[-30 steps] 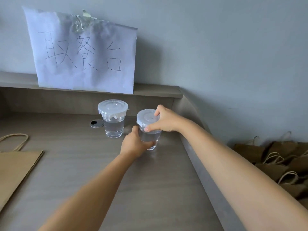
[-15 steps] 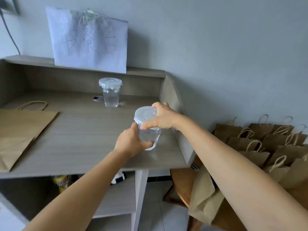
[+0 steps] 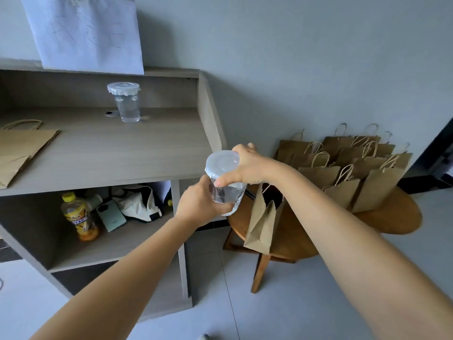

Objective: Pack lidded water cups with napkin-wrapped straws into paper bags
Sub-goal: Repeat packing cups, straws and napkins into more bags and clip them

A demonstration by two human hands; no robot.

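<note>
A flat brown paper bag [image 3: 23, 153] is lying on the grey wooden counter [image 3: 110, 155], with a second lidded clear cup of water [image 3: 125, 102] standing further back. The left hand [image 3: 199, 204] is gripping the body of a clear plastic cup of water [image 3: 226, 185] held in the air off the counter's right end, while the right hand [image 3: 247, 166] is gripping its white lid. Upright brown paper bags [image 3: 348, 168] are crowding a round wooden table [image 3: 392, 222].

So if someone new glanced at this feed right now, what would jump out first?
The lidded water cup held mid-air at centre: the left hand grips its body, the right hand its lid. Behind it, brown paper bags crowd the round wooden table on the right, and a second lidded cup stands on the desk.
</note>
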